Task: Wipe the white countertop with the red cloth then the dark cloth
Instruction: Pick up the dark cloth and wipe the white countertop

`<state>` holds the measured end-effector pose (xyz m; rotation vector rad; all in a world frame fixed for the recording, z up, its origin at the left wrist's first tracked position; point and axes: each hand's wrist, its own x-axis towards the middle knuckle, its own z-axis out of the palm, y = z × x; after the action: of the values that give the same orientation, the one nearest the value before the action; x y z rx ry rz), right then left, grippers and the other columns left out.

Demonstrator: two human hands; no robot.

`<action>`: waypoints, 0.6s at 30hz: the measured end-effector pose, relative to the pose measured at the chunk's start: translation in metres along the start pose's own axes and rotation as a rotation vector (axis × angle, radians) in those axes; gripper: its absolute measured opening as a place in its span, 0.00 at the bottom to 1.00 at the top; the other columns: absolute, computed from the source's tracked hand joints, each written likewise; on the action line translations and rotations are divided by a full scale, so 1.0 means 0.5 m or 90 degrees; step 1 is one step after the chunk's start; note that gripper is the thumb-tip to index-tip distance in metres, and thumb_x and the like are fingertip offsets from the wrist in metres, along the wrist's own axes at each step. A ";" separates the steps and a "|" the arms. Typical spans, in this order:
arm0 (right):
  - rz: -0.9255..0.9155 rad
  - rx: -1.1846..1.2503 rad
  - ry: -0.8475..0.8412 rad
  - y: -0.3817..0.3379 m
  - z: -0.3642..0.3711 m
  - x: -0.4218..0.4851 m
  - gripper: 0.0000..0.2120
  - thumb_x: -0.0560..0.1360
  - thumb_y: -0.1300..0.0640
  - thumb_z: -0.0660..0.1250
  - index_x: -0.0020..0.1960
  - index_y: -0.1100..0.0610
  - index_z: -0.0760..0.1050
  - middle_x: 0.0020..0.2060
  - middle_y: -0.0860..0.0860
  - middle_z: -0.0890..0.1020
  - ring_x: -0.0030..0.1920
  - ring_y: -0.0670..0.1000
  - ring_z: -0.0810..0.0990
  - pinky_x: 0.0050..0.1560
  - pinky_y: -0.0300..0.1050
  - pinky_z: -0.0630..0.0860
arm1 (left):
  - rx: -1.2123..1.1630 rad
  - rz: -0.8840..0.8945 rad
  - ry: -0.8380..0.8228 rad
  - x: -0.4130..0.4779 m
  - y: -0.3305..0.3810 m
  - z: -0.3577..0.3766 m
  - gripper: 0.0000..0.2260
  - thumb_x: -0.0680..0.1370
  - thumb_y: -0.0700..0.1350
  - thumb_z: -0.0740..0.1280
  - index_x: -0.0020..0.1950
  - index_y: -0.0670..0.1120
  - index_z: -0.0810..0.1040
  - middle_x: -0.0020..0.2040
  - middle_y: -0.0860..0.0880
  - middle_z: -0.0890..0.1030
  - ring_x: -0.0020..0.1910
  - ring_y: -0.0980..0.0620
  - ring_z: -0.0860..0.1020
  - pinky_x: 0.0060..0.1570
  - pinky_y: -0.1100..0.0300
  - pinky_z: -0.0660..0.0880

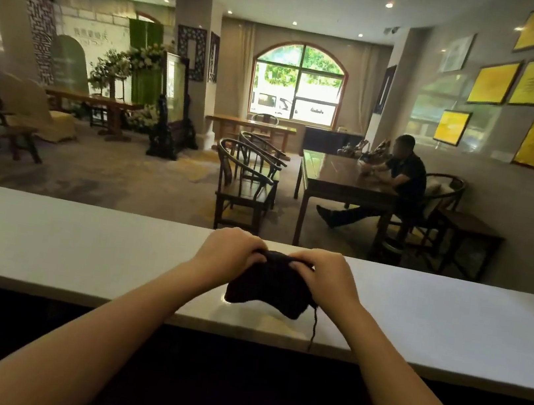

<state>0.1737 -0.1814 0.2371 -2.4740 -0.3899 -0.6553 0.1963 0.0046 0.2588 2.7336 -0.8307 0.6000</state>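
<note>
both hands grip one dark cloth [269,284], which sits bunched on the white countertop [78,250], roughly midway along it and closer to the far edge. the left hand [228,252] and right hand [324,275] are each curled over a far corner, fingers pinching the fabric from above. it looks soft, light and floppy, sagging between the grips, with a loose thread [313,327] trailing over the near edge, so it should bunch rather than slide flat; a palm spread on its middle would probably press it better. no red cloth is in view. beyond the counter, a seated person [404,177] rests at a wooden table [331,177]
</note>
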 end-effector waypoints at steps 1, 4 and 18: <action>0.006 -0.008 0.002 0.007 0.008 0.018 0.07 0.74 0.57 0.67 0.50 0.53 0.81 0.42 0.51 0.85 0.39 0.45 0.75 0.40 0.35 0.70 | 0.005 -0.006 -0.004 0.016 -0.008 0.001 0.10 0.77 0.50 0.62 0.55 0.51 0.79 0.48 0.49 0.83 0.47 0.50 0.79 0.46 0.53 0.77; 0.036 -0.007 -0.020 0.028 0.041 0.039 0.07 0.74 0.56 0.67 0.50 0.52 0.81 0.43 0.51 0.84 0.40 0.47 0.77 0.41 0.36 0.71 | 0.004 -0.023 -0.025 0.039 -0.032 0.036 0.10 0.77 0.49 0.63 0.56 0.51 0.79 0.48 0.48 0.83 0.47 0.49 0.79 0.46 0.54 0.76; 0.054 -0.125 -0.162 0.082 0.181 -0.066 0.18 0.79 0.53 0.57 0.68 0.52 0.66 0.64 0.52 0.74 0.61 0.53 0.71 0.58 0.47 0.70 | -0.077 -0.046 -0.082 -0.062 -0.077 0.236 0.15 0.77 0.49 0.61 0.64 0.51 0.71 0.61 0.50 0.78 0.56 0.49 0.76 0.55 0.55 0.70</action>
<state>0.1958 -0.1672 0.1358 -2.7553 -0.3268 -0.3600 0.2324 0.0127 0.1364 2.7001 -0.7666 0.3508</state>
